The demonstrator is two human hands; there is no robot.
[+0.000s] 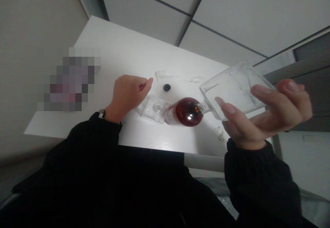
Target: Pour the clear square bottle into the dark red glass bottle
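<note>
My right hand (268, 114) holds a clear, flat-sided glass bottle (239, 88) tilted, its neck pointing down to the left. The neck meets the mouth of a round brown bottle (189, 112) with a pale label; whether it sits inside the mouth or only touches it I cannot tell. No liquid shows clearly in the clear bottle. My left hand (131, 94) is a loose fist with the thumb out, and nothing shows in it. Beside that hand stands a second clear square glass bottle (154, 109), next to the brown one.
A small black cap (167, 87) lies on the white table (144, 57) beyond the bottles. Near it are two clear plastic pieces, like droppers (167, 75). A crumpled white scrap (220, 132) lies by my right wrist. Grey panels (154, 11) border the far side. A blurred patch covers something at left.
</note>
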